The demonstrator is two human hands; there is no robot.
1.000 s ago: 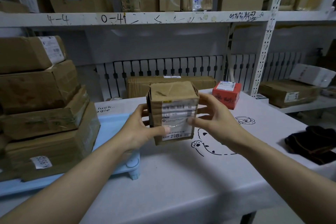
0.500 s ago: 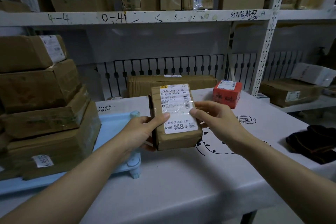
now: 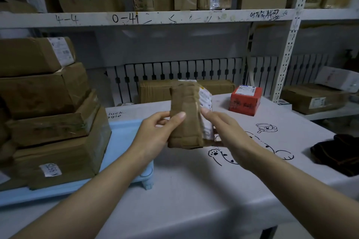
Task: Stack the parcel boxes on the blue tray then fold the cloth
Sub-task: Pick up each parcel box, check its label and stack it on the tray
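Note:
I hold a small brown parcel box [image 3: 186, 118] upright above the table, its white label turned to the right. My left hand [image 3: 155, 134] grips its left side, thumb across the front. My right hand [image 3: 225, 132] holds its right, labelled side. The blue tray [image 3: 128, 132] lies at the left and carries a stack of several brown boxes [image 3: 48, 114]. A small red box [image 3: 245, 100] stands on the table behind my right hand. A dark cloth [image 3: 338, 151] lies bunched at the table's right edge.
A long flat carton [image 3: 155, 91] lies at the back of the table [image 3: 194, 190], which has a grey cover with cartoon drawings. White metal shelves [image 3: 174, 18] above and to the right hold more cartons. A shelf post [image 3: 287, 48] rises behind the red box.
The parcel has been turned in my hands: its label faced me half a second ago, and it now points right with a plain brown face towards me.

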